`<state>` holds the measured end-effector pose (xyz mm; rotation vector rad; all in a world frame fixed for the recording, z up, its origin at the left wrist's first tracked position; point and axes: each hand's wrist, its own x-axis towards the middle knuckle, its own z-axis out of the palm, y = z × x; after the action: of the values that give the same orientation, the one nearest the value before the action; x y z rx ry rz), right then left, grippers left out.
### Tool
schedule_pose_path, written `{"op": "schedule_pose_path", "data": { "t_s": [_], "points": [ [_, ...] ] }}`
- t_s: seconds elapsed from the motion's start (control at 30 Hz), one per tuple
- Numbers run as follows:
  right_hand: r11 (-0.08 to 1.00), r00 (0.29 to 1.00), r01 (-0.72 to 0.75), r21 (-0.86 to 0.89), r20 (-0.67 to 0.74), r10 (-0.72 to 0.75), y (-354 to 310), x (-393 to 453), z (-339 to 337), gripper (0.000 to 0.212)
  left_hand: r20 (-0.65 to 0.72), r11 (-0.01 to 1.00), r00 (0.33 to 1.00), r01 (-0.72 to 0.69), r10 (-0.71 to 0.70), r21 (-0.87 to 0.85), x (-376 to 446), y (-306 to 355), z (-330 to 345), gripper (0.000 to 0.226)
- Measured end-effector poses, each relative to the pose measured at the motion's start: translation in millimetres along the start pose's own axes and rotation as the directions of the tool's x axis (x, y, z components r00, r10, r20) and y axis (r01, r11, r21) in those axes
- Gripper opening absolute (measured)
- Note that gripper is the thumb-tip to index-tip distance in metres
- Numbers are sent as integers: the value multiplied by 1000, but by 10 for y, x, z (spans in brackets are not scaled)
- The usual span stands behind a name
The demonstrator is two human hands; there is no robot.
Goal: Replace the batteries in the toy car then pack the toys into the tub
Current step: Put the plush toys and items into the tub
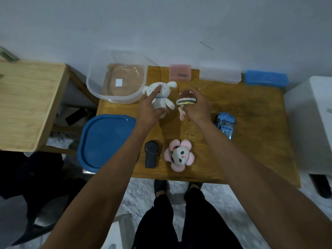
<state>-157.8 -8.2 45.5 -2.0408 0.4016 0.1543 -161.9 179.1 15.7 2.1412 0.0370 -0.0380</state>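
My left hand (150, 110) grips a white bunny plush (161, 97) with a blue collar, held just right of the clear plastic tub (95, 90) at the table's back left. My right hand (197, 106) is closed over a brown-haired doll plush (186, 99) with a striped top. A blue toy car (225, 124) lies on the table to the right of my right hand. A pink flower-shaped panda plush (180, 156) and a black remote control (151, 156) lie near the front edge. The tub has nothing in it but a white label.
The tub's blue lid (104, 141) overhangs the table's left front corner. Pink (179, 72), clear (220, 75) and blue (265, 78) small boxes line the back edge by the wall. A wooden side table (27, 105) stands left, a white cabinet (312, 123) right.
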Motion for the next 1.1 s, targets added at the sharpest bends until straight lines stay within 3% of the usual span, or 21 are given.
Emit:
{"op": "schedule_pose_path", "data": {
  "t_s": [0.27, 0.5, 0.77, 0.93, 1.1],
  "points": [
    [978, 981, 188, 87, -73, -182, -951, 257, 40, 68, -137, 989, 980, -146, 142, -18, 580, 399, -745, 87],
    [968, 984, 175, 182, -1, -178, -1588, 536, 801, 67, -205, 999, 978, -42, 42, 4, 1096, -113, -1593, 85],
    [987, 985, 90, 131, 134, -108, -1387, 860, 1778, 69, -94, 979, 977, 182, -191, -94, 1414, -1004, -1638, 77],
    [995, 988, 100, -29, 117, -96, -1244, 1096, 2108, 64, -26, 977, 977, 210, -211, -35, 1585, -1210, -1535, 76],
    [995, 992, 79, -64, 104, -72, -1151, 1215, 2271, 58, -12, 972, 973, 229, -230, -57, 1650, -1263, -1420, 74]
  ]
}}
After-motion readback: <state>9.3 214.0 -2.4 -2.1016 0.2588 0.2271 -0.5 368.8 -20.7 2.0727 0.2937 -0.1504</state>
